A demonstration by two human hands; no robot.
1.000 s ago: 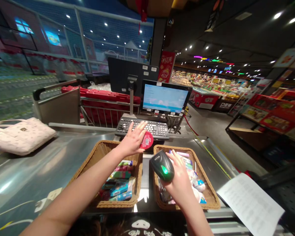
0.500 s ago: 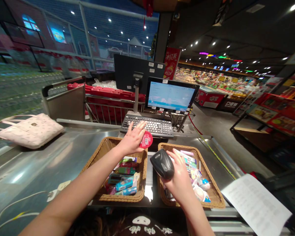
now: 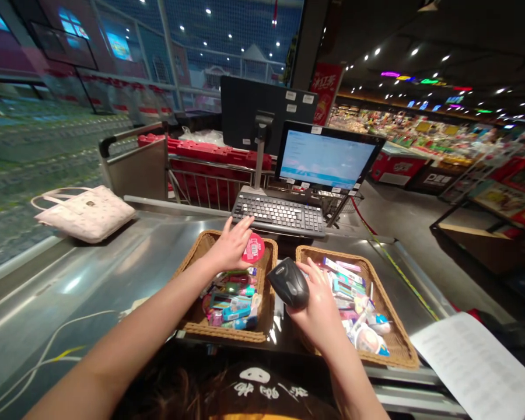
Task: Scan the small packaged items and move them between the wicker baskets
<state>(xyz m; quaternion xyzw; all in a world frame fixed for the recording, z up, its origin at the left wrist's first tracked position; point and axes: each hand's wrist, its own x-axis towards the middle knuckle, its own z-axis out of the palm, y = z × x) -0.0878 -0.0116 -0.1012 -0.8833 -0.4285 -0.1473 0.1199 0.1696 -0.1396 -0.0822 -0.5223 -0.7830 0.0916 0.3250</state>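
My left hand (image 3: pixel 230 248) holds a small round red item (image 3: pixel 254 248) with a white barcode label, above the far edge of the left wicker basket (image 3: pixel 192 318). My right hand (image 3: pixel 319 306) grips a black handheld barcode scanner (image 3: pixel 289 283), raised between the two baskets and turned toward the red item. The left basket holds several colourful small packets. The right wicker basket (image 3: pixel 400 344) holds more packets and small round pots.
A keyboard (image 3: pixel 280 213) and a lit monitor (image 3: pixel 326 157) stand behind the baskets on the steel checkout counter (image 3: pixel 91 274). A pale handbag (image 3: pixel 85 213) lies at the far left. A printed sheet (image 3: pixel 476 364) lies at the right. Red shopping carts (image 3: pixel 210 169) stand behind.
The view has shifted, so everything sits further right and nearer. The scanner's green light, on a second ago, is no longer showing. Both hands keep their grips.
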